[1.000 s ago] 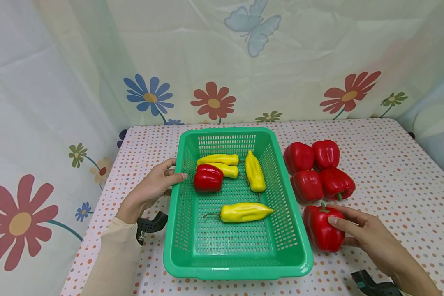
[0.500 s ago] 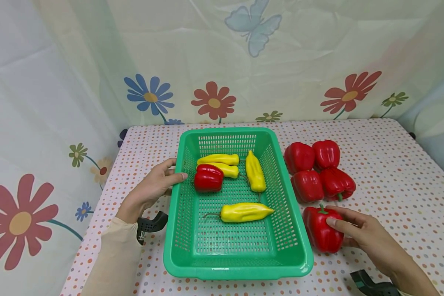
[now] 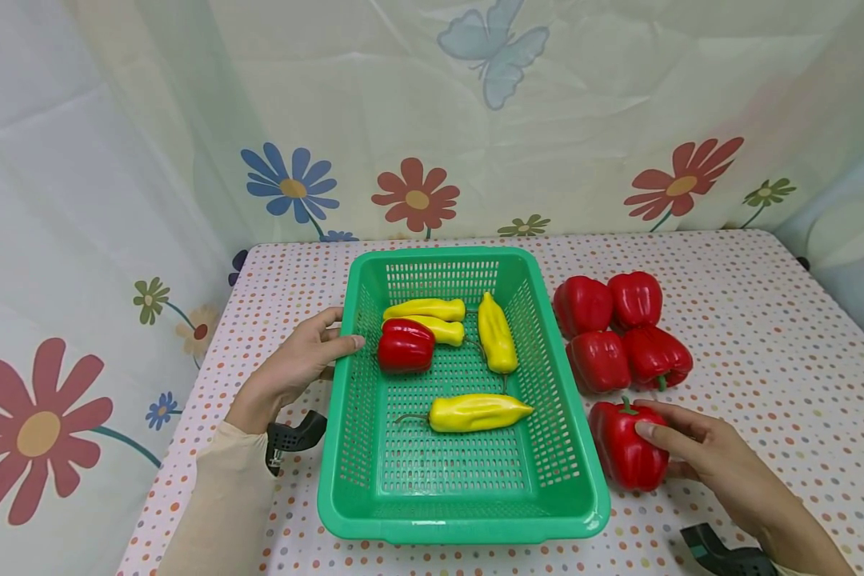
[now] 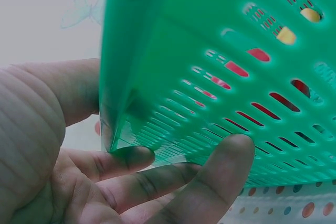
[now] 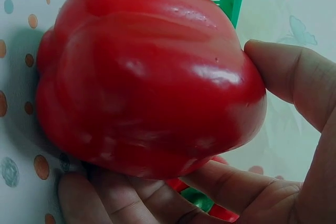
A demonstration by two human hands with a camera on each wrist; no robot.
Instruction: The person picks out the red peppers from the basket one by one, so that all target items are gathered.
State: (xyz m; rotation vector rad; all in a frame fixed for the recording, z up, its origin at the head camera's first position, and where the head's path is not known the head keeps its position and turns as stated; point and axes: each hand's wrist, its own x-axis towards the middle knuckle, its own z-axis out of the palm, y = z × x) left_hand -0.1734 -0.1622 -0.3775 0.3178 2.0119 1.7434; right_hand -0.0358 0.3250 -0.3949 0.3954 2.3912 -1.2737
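Observation:
My left hand grips the left rim of a green plastic basket, thumb over the edge. In the left wrist view its fingers lie along the outside of the slotted wall. On the right, my right hand holds a red bell pepper with thumb and fingers around it. This pepper stands stem up on the table beside the basket's right wall. The right wrist view shows the pepper's glossy side close to the dotted cloth. Inside the basket lie another red bell pepper and several yellow peppers.
Several more red bell peppers sit clustered right of the basket, behind the right hand. A polka-dot cloth covers the table. Behind it hangs a curtain printed with flowers and a butterfly.
The right hand and its bell pepper have shifted very slightly left since a second ago. The left hand and the basket look unchanged.

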